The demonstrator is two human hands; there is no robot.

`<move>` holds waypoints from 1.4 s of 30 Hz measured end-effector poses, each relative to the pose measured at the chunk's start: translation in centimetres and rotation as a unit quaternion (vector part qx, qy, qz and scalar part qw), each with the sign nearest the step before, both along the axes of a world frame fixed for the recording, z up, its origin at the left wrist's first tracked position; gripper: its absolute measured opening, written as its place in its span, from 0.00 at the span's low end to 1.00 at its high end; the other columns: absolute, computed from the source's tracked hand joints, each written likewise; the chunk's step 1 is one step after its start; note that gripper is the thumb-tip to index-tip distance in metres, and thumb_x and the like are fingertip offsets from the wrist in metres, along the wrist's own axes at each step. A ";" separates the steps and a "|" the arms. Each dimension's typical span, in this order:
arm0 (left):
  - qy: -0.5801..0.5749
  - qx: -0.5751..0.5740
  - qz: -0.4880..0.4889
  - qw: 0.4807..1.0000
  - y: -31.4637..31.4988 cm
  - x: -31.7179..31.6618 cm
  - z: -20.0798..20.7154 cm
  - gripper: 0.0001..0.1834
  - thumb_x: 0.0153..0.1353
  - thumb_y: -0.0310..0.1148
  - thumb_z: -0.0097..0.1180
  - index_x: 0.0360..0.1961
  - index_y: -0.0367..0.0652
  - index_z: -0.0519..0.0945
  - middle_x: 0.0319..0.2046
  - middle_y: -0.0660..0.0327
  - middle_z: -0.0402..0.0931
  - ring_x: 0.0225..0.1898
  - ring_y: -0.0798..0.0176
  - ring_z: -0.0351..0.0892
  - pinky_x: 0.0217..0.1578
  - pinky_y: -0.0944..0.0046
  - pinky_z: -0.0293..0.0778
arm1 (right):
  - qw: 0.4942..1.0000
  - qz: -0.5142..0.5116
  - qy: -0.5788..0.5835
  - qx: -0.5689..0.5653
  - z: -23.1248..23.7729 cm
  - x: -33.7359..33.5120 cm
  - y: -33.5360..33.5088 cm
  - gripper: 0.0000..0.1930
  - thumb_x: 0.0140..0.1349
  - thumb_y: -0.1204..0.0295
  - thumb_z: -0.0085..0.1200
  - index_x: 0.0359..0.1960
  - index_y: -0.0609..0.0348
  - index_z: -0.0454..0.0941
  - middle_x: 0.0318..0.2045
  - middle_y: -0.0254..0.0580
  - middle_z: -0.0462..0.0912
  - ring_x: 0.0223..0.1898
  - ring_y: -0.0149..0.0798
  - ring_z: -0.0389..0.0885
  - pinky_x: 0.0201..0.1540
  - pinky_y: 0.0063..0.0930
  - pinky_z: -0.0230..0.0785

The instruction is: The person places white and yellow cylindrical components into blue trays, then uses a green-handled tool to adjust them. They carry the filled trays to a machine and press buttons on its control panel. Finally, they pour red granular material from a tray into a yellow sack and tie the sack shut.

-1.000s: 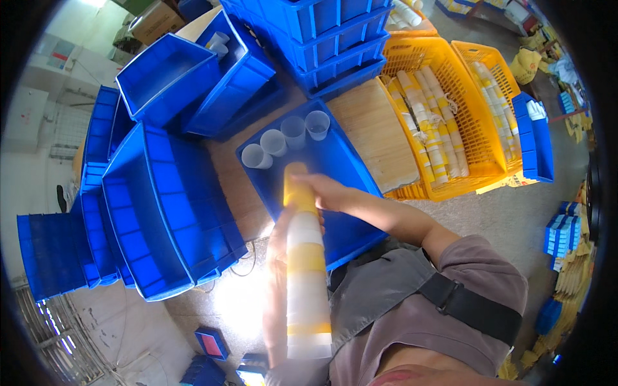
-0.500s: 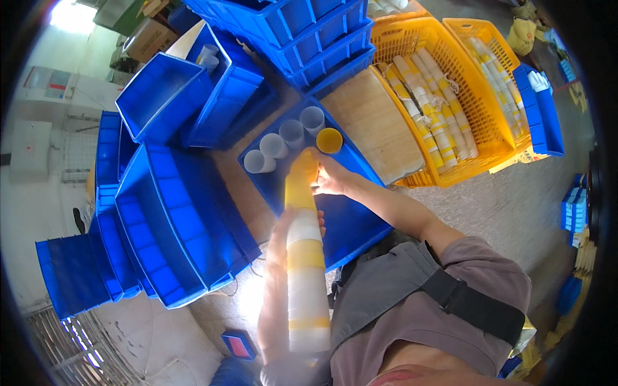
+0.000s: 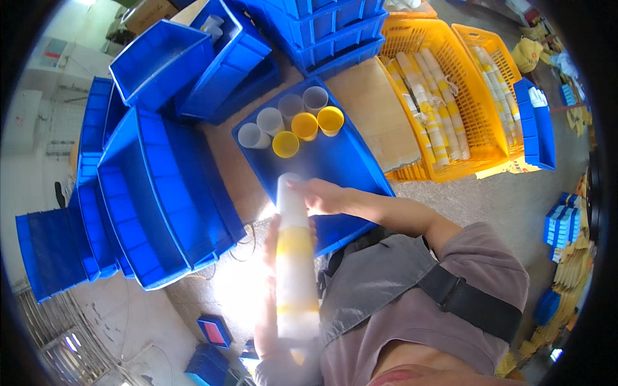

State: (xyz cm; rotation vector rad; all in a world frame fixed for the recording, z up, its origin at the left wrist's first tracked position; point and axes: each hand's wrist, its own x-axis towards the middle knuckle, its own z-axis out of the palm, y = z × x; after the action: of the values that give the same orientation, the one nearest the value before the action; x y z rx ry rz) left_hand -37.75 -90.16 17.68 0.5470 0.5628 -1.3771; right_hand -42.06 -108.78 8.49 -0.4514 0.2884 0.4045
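A long stack of nested white and yellow cups (image 3: 295,257) runs up toward the blue tray (image 3: 351,170). Around its middle wraps my left hand (image 3: 271,239), partly hidden behind the stack and blurred. My right hand (image 3: 324,195) has its fingers closed on the white cup at the stack's far end. In the far part of the tray stand several white cups (image 3: 270,120) in a slanting row. Beside them are three yellow cups (image 3: 304,127), mouths up.
Blue bins (image 3: 161,199) crowd the left side, and more blue crates (image 3: 338,32) are stacked at the back. Yellow baskets (image 3: 479,116) at the right hold long wrapped cup stacks (image 3: 434,106). A wooden board (image 3: 367,112) lies between tray and baskets.
Two more yellow cups now stand in the tray beside the first. The held stack is shorter; its far end, yellow before, is now white. Both hands have drawn back toward me.
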 end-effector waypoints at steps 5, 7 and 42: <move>-0.041 -0.021 -0.001 0.999 0.8 1.3 -0.7 0.35 0.68 0.57 0.54 0.59 0.34 0.70 0.41 0.47 0.79 0.40 0.54 0.85 0.42 0.57 0.86 | 0.995 -0.007 0.083 -0.051 -4.1 2.9 2.4 0.26 0.70 0.49 0.54 0.60 0.50 0.68 0.55 0.45 0.77 0.59 0.46 0.73 0.68 0.54 0.55; -0.117 0.067 -0.062 0.989 1.0 1.4 -0.4 0.35 0.67 0.56 0.57 0.58 0.34 0.70 0.40 0.47 0.79 0.40 0.53 0.85 0.42 0.57 0.86 | 0.993 0.004 0.081 -0.083 -5.2 3.3 2.2 0.29 0.70 0.48 0.53 0.62 0.53 0.66 0.55 0.47 0.77 0.58 0.48 0.74 0.66 0.54 0.59; -0.004 -0.024 -0.034 0.999 3.0 -2.0 0.8 0.30 0.71 0.54 0.52 0.57 0.35 0.74 0.43 0.47 0.81 0.38 0.54 0.85 0.42 0.53 0.85 | 0.985 -0.069 0.159 0.008 0.5 -3.0 1.7 0.34 0.72 0.42 0.45 0.64 0.61 0.65 0.61 0.48 0.73 0.63 0.48 0.71 0.70 0.52 0.58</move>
State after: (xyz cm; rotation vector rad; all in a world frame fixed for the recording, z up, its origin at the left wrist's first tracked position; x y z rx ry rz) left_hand -39.80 -87.21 18.47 0.5367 0.5065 -1.4494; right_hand -45.02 -107.03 8.97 -0.3483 0.6223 0.3418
